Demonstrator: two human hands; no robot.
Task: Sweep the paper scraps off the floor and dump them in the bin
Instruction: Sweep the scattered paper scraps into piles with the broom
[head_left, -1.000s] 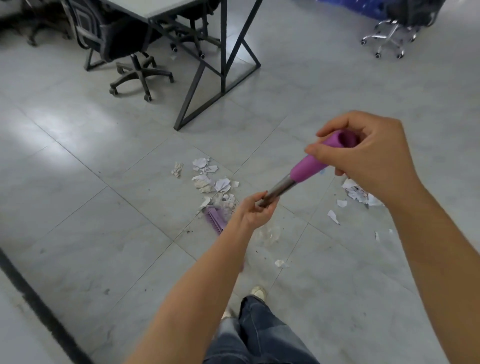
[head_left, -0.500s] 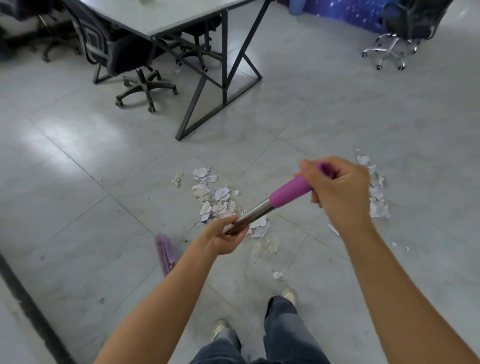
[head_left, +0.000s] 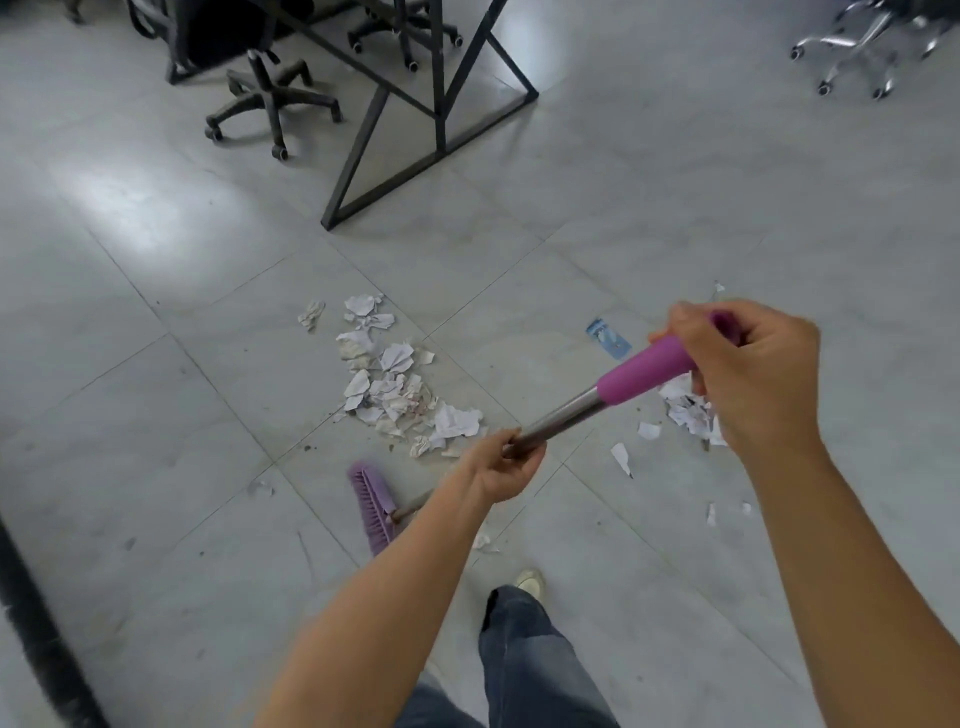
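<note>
I hold a broom with a metal shaft (head_left: 561, 423) and a purple grip. My right hand (head_left: 748, 374) grips the purple top end; my left hand (head_left: 506, 467) grips the shaft lower down. The purple brush head (head_left: 371, 506) rests on the floor, below and left of a big heap of white paper scraps (head_left: 400, 384). A second, smaller heap of scraps (head_left: 685, 408) lies partly hidden behind my right hand. Loose single scraps (head_left: 621, 457) lie between and below the heaps. No bin is in view.
A black metal table frame (head_left: 431, 130) and a black office chair (head_left: 270, 98) stand beyond the scraps. A chrome chair base (head_left: 857, 57) is at the top right. A blue wrapper (head_left: 608, 338) lies on the grey tiles. A black strip (head_left: 36, 623) runs along the left. My foot (head_left: 530, 582) is near the brush.
The brush head has been drawn back toward me and to the left, away from the big heap. My right hand dropped and then rose again to the right; the view tilted down.
</note>
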